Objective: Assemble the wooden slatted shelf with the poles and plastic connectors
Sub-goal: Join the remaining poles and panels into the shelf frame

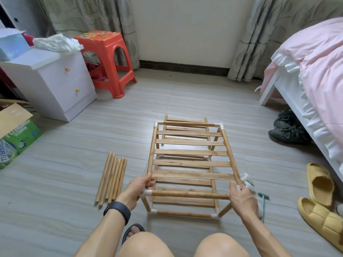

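The shelf (191, 164) stands on the floor (74, 145) close in front of me. My left hand (143, 186) curls round the top tier's left side pole, and my right hand (241, 198) grips the front right corner, hiding that joint. I judge the top tier is being seated, so I'd press both corners down evenly, keeping the frame square and the legs straight. It has two tiers of pale slats, with white connectors (219, 126) at the corners. Spare poles (112, 179) lie bundled to the left. Loose connectors (247, 180) sit just beyond my right hand.
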The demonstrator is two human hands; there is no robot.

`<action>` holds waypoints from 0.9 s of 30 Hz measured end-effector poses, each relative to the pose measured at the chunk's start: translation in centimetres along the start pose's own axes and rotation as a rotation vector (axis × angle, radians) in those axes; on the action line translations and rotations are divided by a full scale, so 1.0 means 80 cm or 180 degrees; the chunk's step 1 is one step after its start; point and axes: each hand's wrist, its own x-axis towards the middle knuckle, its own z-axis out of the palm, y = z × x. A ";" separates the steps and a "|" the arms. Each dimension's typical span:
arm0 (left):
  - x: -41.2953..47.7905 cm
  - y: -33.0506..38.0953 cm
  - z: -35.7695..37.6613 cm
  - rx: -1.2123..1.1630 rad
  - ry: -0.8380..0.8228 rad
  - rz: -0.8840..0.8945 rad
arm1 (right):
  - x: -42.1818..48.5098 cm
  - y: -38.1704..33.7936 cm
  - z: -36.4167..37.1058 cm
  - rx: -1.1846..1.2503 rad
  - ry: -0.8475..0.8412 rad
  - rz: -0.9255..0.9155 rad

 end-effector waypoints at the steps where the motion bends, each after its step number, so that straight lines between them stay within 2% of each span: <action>1: 0.001 -0.001 0.001 0.0213 0.0046 0.0075 | 0.004 -0.001 0.002 -0.0070 -0.0024 -0.0030; 4: 0.004 0.000 0.002 0.0650 0.0265 0.0122 | 0.012 0.000 0.003 -0.0309 -0.0147 -0.0191; 8: 0.016 -0.004 -0.001 0.0355 0.0442 0.0127 | 0.004 0.000 -0.004 0.0024 -0.0181 -0.0445; 15: 0.019 -0.001 -0.022 -0.0191 -0.0306 -0.0185 | 0.007 0.007 0.001 0.0413 0.0007 -0.0598; 18: 0.015 -0.001 -0.017 0.0649 -0.0163 0.0254 | 0.008 0.007 0.002 0.0491 0.0057 -0.0633; 23: 0.010 -0.011 -0.002 0.1974 0.0573 0.0944 | 0.006 0.005 0.008 0.0591 0.0248 -0.0564; 27: 0.016 -0.013 0.000 0.2842 0.1109 0.0781 | -0.001 0.002 0.006 0.0684 0.0366 -0.0605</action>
